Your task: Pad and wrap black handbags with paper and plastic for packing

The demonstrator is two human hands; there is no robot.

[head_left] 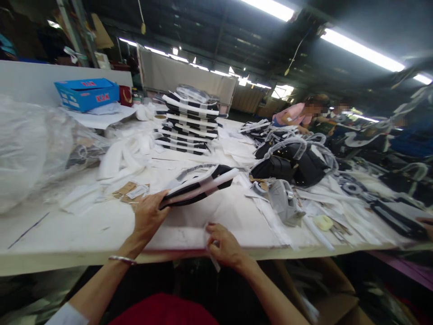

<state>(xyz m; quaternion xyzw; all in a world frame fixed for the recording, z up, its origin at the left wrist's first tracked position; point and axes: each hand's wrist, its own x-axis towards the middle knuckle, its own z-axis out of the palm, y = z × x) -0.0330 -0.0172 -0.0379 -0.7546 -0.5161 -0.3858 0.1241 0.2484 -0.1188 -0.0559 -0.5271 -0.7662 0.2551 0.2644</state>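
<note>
My left hand (151,215) is closed on one end of a flat black handbag (199,189). White foam padding runs along the bag, and a translucent band crosses its middle. The bag is held tilted above the table, its far end pointing right. Near the table's front edge, my right hand (223,246) is closed in a pinch. A thin translucent strip (214,261) shows at its fingers and hangs down past the edge. Just left of the bag lie brown and white paper tags (131,191).
Similar flat bags form a stack (189,122) at the back. Black bags with wrapped handles (294,162) crowd the right, beside a grey tape dispenser (284,203). A blue box (87,94) and clear plastic (34,149) are left. A person in pink (294,113) works behind.
</note>
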